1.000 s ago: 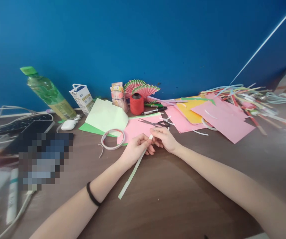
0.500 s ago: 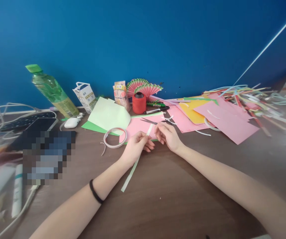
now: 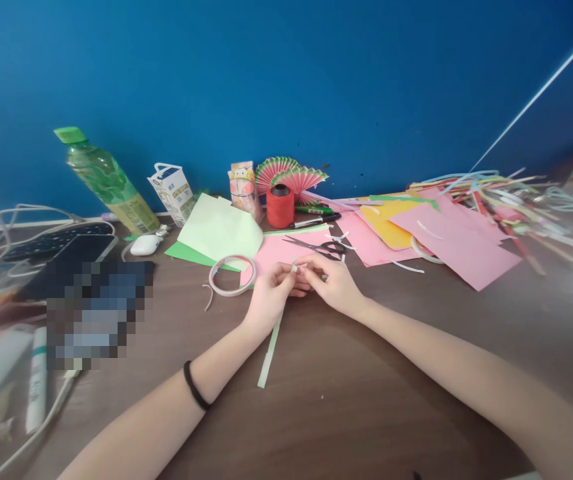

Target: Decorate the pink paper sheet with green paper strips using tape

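Note:
A narrow pale green paper strip (image 3: 270, 353) hangs down toward me from my left hand (image 3: 270, 293), its lower end over the bare brown tabletop. Thumb and fingers of that hand pinch it near the upper end. My right hand (image 3: 334, 283) meets the left one there, its thumb and fingertips closed on the strip's top end; the exact grip is partly hidden. Just beyond the hands, black-handled scissors (image 3: 334, 248) lie on a pink paper sheet (image 3: 271, 248) with green edges. Left of my left hand rests a roll of tape (image 3: 215, 285).
Pale green paper (image 3: 219, 230), a red thread spool (image 3: 280, 208) and pink folded fans (image 3: 300, 181) stand or lie near the blue wall. Pink and yellow sheets (image 3: 451, 243) spread right. Leftward are a green bottle (image 3: 111, 183), a carton (image 3: 174, 193), an earbud case (image 3: 144, 245) and a marker (image 3: 37, 380).
My right hand has moved left and down to join my left hand at the strip's top end, uncovering the scissors' handles. The strip's lower end has swung a little right.

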Demonstrator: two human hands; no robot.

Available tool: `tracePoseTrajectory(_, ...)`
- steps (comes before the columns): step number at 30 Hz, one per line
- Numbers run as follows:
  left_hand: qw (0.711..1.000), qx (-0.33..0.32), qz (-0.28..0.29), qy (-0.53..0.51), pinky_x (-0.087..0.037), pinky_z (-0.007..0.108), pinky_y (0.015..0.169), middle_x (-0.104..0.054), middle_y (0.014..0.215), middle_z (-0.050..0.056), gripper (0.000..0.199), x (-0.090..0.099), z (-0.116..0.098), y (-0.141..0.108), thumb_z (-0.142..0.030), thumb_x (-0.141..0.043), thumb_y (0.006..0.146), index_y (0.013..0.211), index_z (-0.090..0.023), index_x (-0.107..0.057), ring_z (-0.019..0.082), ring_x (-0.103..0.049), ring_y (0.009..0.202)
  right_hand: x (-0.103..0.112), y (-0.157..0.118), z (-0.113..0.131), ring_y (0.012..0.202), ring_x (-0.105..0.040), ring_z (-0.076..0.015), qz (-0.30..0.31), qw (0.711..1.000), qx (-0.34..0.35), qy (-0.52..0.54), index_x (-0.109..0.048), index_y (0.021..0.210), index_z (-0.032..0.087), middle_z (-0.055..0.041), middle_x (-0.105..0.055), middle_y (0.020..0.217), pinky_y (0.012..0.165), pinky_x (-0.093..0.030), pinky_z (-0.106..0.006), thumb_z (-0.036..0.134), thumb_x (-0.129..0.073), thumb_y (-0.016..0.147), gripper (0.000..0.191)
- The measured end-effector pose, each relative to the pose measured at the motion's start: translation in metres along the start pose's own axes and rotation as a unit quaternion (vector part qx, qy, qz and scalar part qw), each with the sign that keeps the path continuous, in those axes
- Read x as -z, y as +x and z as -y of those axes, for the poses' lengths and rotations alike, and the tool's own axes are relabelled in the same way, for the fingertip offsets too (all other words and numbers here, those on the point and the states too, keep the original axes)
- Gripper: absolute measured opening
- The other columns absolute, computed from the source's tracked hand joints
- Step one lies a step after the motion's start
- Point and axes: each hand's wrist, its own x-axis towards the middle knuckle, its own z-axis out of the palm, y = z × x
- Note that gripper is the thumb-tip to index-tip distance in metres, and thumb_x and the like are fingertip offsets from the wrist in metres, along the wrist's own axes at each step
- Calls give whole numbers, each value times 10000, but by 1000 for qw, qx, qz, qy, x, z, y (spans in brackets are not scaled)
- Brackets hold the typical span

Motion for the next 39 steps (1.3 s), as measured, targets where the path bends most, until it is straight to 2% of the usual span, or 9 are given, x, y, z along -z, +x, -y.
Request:
tracePoseTrajectory(4, 1000, -6, -8, -16, -536, 274, 665, -692, 761, 53, 227, 0, 1, -1, -310, -619, 720, 843, -121, -596, 160, -666, 700, 0, -1, 1, 639, -592, -130, -19, 1000, 8, 1, -591, 982, 184, -27, -646, 762, 650, -475, -254, 253, -453, 854, 200)
tracePoseTrajectory(9, 999, -12, -41, -23, -547, 281, 644, -702, 763, 64, 262, -1, 1, -1, -325, -648, 684, 834, -111, -629, 187, -673, 730, -3, -1, -2, 722, -615, -133, -63, 995, 79, -10, -645, 896, 190, -40, -681, 876, 605, -480, -233, 186, -479, 841, 176)
tracePoseTrajectory(18, 996, -44, -52, 53, -563, 296, 695, -708, 853, 65, 246, -2, 5, -3, -280, -574, 752, 902, -111, -668, 184, -670, 772, -3, 0, -4, 605, -522, -113, -101, 985, 127, -53, -681, 909, 177, -27, -596, 727, 567, -454, -247, 134, -532, 813, 182)
tracePoseTrajectory(29, 986, -74, -33, 147, -543, 314, 780, -702, 952, 49, 301, -1, 4, -7, -227, -488, 804, 1039, -142, -656, 188, -662, 831, -4, -1, -3, 619, -578, -120, -92, 985, 140, -43, -686, 939, 197, -26, -677, 763, 561, -475, -245, 133, -524, 819, 211)
tracePoseTrajectory(39, 987, -74, -30, 136, -551, 299, 761, -702, 959, 53, 285, -2, 4, -8, -240, -494, 802, 1003, -133, -665, 185, -665, 823, -2, -1, 0, 556, -546, -105, -87, 986, 136, -42, -692, 928, 153, -32, -661, 708, 514, -456, -226, 105, -519, 801, 220)
